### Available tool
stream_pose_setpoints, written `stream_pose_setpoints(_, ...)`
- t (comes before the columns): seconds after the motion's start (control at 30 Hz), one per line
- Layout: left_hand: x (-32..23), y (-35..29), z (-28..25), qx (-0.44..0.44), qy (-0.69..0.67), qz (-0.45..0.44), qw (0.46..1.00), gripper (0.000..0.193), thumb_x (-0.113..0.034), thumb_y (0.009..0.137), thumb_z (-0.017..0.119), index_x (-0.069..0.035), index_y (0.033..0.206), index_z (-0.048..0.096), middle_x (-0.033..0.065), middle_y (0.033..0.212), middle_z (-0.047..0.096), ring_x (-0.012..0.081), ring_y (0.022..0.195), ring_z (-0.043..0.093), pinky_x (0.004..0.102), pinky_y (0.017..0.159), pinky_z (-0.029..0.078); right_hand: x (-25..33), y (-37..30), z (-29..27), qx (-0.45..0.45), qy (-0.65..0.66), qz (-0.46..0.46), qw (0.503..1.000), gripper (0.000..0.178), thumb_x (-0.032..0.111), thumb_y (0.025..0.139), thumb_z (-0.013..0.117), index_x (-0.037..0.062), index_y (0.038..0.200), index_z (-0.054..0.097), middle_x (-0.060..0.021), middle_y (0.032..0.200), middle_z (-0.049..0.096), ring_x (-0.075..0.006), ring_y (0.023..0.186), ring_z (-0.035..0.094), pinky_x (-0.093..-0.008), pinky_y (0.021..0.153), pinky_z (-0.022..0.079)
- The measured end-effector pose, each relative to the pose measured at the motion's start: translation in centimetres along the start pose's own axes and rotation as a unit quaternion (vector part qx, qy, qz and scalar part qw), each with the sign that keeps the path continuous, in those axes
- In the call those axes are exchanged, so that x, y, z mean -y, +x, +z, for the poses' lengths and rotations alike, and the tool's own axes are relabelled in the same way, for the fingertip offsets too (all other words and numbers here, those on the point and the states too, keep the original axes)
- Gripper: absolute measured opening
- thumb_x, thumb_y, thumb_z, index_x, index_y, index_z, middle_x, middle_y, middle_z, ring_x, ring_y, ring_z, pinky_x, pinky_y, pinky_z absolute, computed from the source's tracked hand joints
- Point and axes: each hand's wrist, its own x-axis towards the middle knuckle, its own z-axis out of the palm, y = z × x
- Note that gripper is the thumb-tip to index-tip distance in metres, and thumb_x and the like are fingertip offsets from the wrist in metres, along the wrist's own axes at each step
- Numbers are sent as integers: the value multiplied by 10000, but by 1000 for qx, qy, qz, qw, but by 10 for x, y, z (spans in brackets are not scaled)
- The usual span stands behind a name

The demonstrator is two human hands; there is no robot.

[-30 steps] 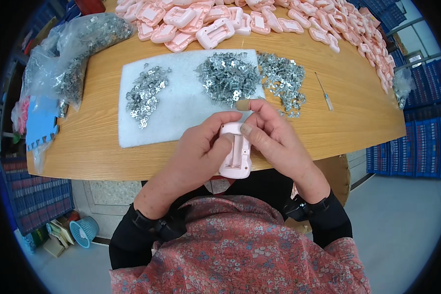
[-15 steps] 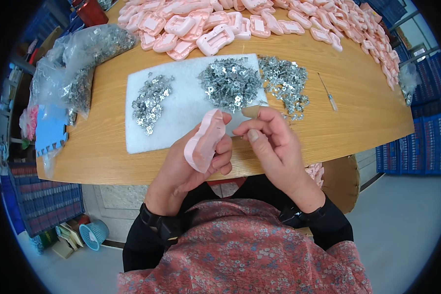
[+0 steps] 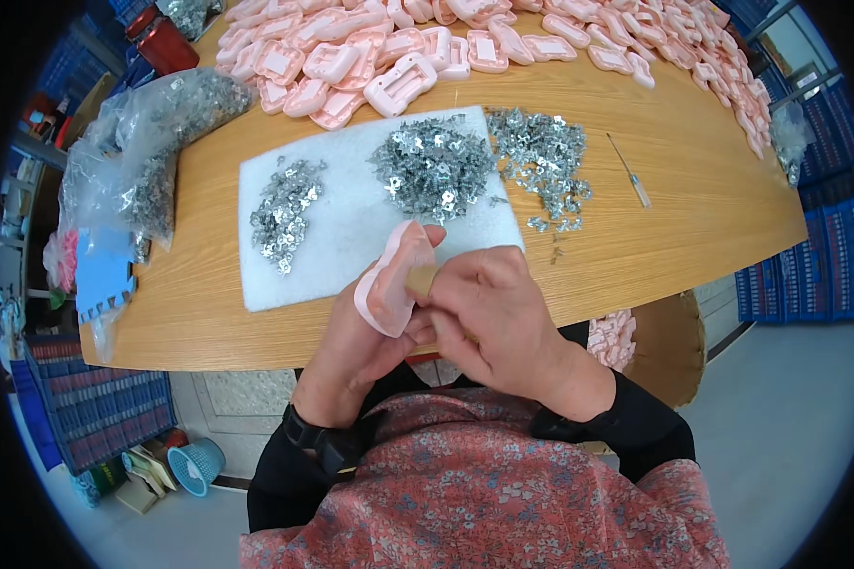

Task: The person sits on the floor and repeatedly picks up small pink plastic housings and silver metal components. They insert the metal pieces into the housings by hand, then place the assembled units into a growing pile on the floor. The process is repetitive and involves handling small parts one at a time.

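My left hand [image 3: 337, 351] is closed around a pale pink plastic shell [image 3: 386, 292], tilted up on its edge with its hollow side facing right. At that hollow side is my right hand [image 3: 512, 327], its fingers pinched together and a tan covering [image 3: 421, 279] on one fingertip. Whatever lies between those fingers is hidden. Just beyond the hands, a white foam pad [image 3: 346, 199] carries a large heap of small silvery metal clips [image 3: 434, 166] and a smaller clip heap [image 3: 285, 216] to the left. Another pile of clips [image 3: 541, 156] spreads on the wood right of the pad.
Many pink shells [image 3: 399, 83] cover the table's [image 3: 674, 247] far side. A thin tool with a clear handle [image 3: 640, 190] lies at right. Plastic bags of clips [image 3: 147, 156] and a red container [image 3: 164, 43] stand at left. Below the right edge sits a cardboard box [image 3: 669, 351] with pink pieces.
My right hand has moved left from beside the shell to its hollow side, fingers now bunched against it. The left hand still holds the shell. The whole view has shifted slightly.
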Motion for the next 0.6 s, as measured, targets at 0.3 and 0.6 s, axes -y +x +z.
stream_pose_setpoints(0.3,11,5,-6,38,114,172,978,418,-236,1008,491,-58,1377,410,101,1207,594,188,1092,599,325,921,492,-8,-12,-11,-85,124,189,970,511,83,817,775,-2,1246,511,-87,974,676,-156,850,636,-291,776,518)
stream_pose_setpoints(0.6,-38,-31,-23,271,249,-67,927,616,-437,1049,448,-86,1531,292,53,1080,606,126,925,621,274,759,529,3,13,-33,118,310,272,903,471,29,853,721,11,1263,491,-29,952,681,-83,832,595,-260,755,475)
